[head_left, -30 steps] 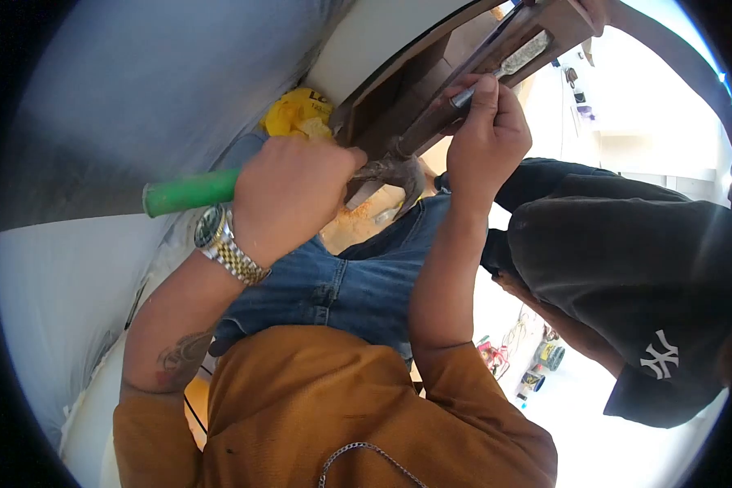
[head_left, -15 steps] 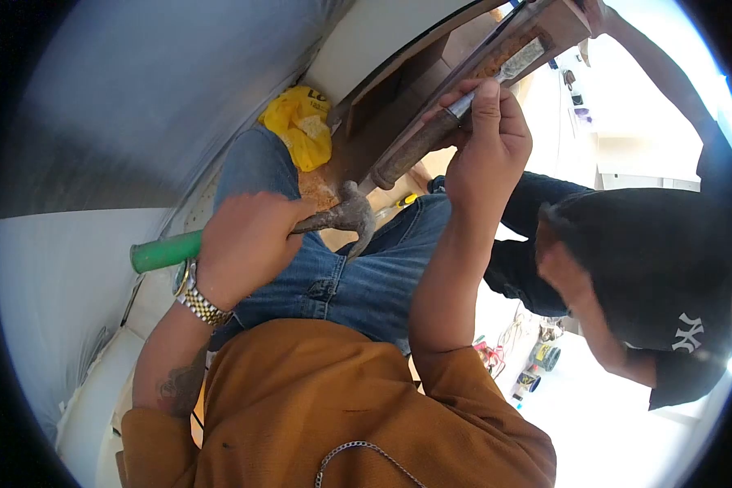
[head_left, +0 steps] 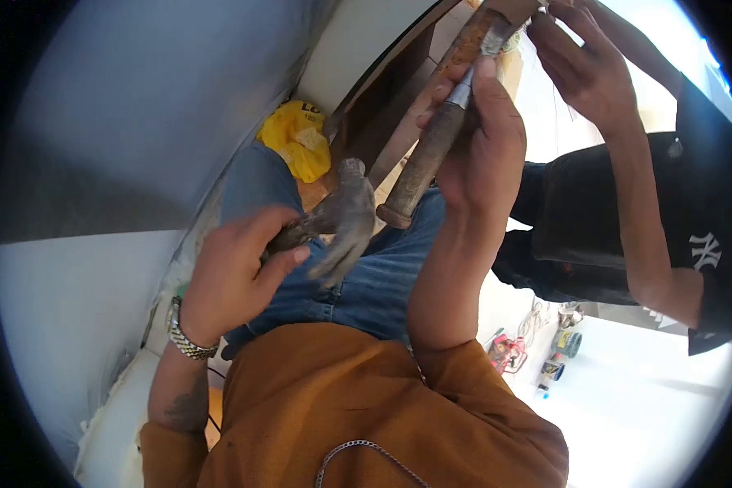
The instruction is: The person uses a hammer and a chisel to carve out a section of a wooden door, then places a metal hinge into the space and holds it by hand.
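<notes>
My left hand (head_left: 240, 264), with a watch on its wrist, is closed round the handle of a claw hammer (head_left: 350, 215). The hammer's head lies in front of my jeans, its striking face up and its claw pointing down. Most of its handle is hidden by my hand. In my right hand (head_left: 492, 134) I grip a chisel (head_left: 423, 159) by its metal neck, fingers and thumb round it. Its worn wooden handle points down toward the hammer head. The blade overlaps a recess in the narrow face of a brown wooden piece (head_left: 466, 47).
A co-worker's hand (head_left: 590, 77) is at the upper end of the wooden piece; that person's dark clothing (head_left: 594, 220) fills the right side. A yellow plastic bag (head_left: 297, 142) lies by my knee. Pale plastic sheeting (head_left: 146, 122) covers the left. Tools and cans (head_left: 551, 370) stand lower right.
The hammer has turned, its claw swinging lower left, and its green handle end is now mostly hidden. The chisel is steeper and higher. The co-worker's hand has risen to the wooden piece.
</notes>
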Tool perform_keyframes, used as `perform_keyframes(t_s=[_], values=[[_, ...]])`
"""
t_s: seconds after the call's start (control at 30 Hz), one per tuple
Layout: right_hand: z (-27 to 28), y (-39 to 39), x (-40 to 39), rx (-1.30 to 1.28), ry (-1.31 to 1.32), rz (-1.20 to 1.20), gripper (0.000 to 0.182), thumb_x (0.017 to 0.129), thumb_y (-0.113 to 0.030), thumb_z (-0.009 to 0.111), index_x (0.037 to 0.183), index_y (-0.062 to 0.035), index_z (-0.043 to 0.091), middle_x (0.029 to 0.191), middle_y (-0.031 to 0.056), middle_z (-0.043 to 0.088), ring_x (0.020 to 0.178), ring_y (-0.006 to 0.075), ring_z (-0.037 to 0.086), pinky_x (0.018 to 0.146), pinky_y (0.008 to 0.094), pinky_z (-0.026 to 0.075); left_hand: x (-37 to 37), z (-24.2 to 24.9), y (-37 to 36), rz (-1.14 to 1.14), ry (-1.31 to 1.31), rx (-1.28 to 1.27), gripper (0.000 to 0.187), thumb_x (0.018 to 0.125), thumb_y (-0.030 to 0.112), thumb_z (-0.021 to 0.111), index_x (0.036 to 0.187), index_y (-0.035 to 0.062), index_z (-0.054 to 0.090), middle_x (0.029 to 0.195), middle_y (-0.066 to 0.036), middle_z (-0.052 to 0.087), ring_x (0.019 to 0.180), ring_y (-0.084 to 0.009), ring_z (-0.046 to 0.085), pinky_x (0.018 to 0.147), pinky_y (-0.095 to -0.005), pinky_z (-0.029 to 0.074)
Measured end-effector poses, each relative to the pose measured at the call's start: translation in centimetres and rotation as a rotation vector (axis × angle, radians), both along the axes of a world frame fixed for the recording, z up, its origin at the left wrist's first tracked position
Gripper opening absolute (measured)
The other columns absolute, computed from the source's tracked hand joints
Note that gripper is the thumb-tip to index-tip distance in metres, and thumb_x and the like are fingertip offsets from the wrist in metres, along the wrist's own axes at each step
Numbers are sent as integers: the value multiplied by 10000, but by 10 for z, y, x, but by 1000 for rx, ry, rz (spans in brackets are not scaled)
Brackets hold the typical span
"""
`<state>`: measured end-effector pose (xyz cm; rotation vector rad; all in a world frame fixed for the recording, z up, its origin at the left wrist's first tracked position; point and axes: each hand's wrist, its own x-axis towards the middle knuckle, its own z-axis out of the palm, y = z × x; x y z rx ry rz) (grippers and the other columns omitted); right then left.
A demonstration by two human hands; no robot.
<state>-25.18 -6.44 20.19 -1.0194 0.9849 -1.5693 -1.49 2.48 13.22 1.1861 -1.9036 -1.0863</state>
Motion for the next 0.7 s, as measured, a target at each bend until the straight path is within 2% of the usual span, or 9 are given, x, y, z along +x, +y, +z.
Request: perform_keyframes(t_s=[0.13,0.2,0.23,0.3,0.33,0.4,0.47,0.53,0.7], values=[[8,-1,9,72,-16,-6,329,1041,-332,550,1027,-11,616,841,99,637,695,175,619,651,323,547,5,-23,19,44,228,-33,225,906,59,622,1116,-22,615,861,-157,672,788,-351,665,658,-377,493],[8,-2,9,98,-1,-11,333,1040,-338,557,1017,-12,623,835,92,642,708,175,632,637,316,558,10,-30,31,55,554,65,436,939,360,692,1201,27,594,894,-84,654,757,-208,624,682,-338,500],[8,-2,7,88,-43,28,328,1038,-336,567,1016,-14,628,830,87,645,705,177,640,629,315,564,11,-37,34,32,535,48,436,939,360,692,1201,27,594,894,-84,654,757,-208,624,682,-338,500],[11,-1,10,89,-113,28,321,1036,-332,572,1016,-16,628,828,88,646,697,177,640,630,316,565,12,-43,34,9,568,-269,475,921,457,690,1071,11,626,894,-92,648,752,-215,616,684,-330,495],[17,-1,12,114,-163,54,314,1034,-328,578,1017,-18,628,826,88,647,689,176,640,632,316,565,12,-33,28,-9,551,-281,475,921,457,690,1071,11,626,894,-92,648,752,-215,616,684,-330,495],[24,-1,15,95,-231,67,323,1005,-338,638,936,-23,629,774,83,646,661,160,637,600,323,586,6,-16,14,-103,386,-556,203,788,104,712,961,39,630,799,-113,657,630,-289,642,546,-356,487],[27,-1,15,104,-231,67,324,1004,-343,639,931,-28,626,774,80,646,650,161,631,594,320,579,2,-26,7,-171,444,-577,202,776,116,729,929,49,616,788,-105,656,620,-273,639,529,-357,480],[27,-2,16,109,-227,59,325,1004,-348,637,934,-31,624,776,80,647,653,167,641,591,319,576,-4,-11,12,-42,205,-489,233,758,137,748,937,58,622,780,-108,658,630,-280,646,541,-374,485],[29,-4,17,120,-260,98,339,1004,-367,632,945,-34,622,790,82,654,656,178,669,573,302,570,-6,-23,22,-6,394,-331,165,765,186,751,857,87,657,770,-101,669,647,-293,646,565,-377,481]])
